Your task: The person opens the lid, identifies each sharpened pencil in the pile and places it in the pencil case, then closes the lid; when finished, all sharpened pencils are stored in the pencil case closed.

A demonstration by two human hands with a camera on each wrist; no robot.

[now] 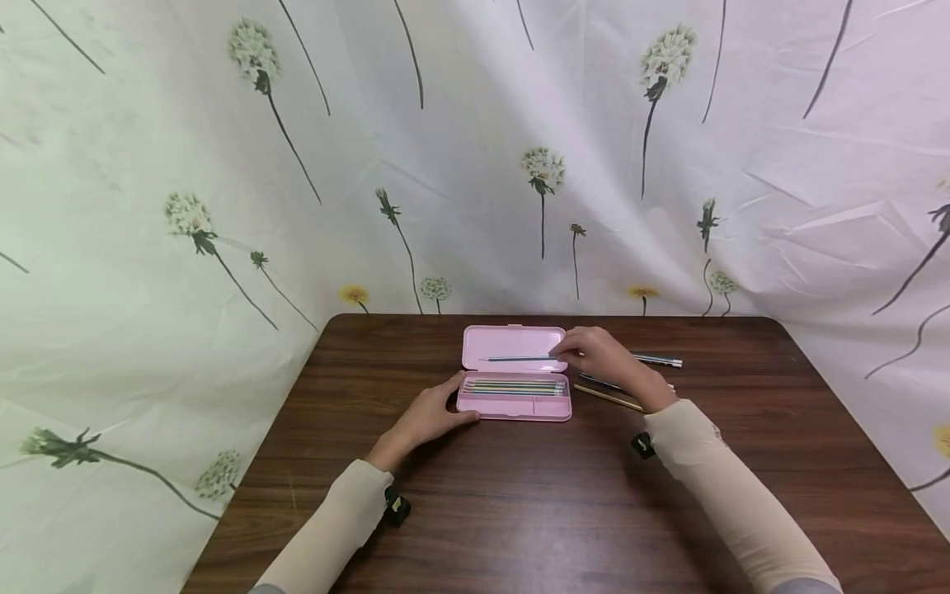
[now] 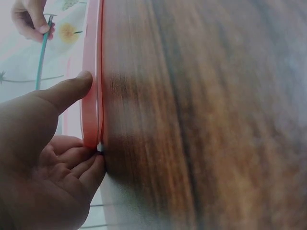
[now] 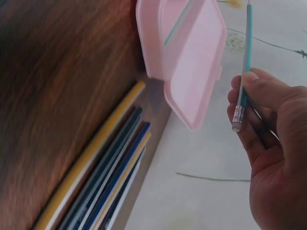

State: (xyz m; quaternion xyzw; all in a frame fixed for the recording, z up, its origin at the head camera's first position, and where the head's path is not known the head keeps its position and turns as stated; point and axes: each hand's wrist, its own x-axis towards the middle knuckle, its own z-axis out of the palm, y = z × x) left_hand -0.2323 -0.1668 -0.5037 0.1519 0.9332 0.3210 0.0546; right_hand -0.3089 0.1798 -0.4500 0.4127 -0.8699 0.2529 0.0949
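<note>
An open pink pencil case [image 1: 515, 408] lies on the table with its lid [image 1: 512, 337] folded back. Several pencils [image 1: 512, 386] lie side by side in its long compartment. My left hand [image 1: 429, 412] holds the case's left end, thumb [image 2: 72, 91] along the front wall and fingers curled at the end. Above the lid my right hand [image 1: 594, 355] pinches a teal pencil [image 3: 247, 52] between thumb and fingers, near its eraser end. The pencil's tip points left, and the eraser [image 3: 236, 127] sticks out below the fingers in the right wrist view.
Right of the case, several loose pencils lie on the dark wooden table [image 1: 512, 511], among them a yellow one [image 1: 604, 398] and, farther back, some with pale ends [image 1: 660, 360]. A cloth printed with dandelions [image 1: 460, 165] hangs behind the table's back edge.
</note>
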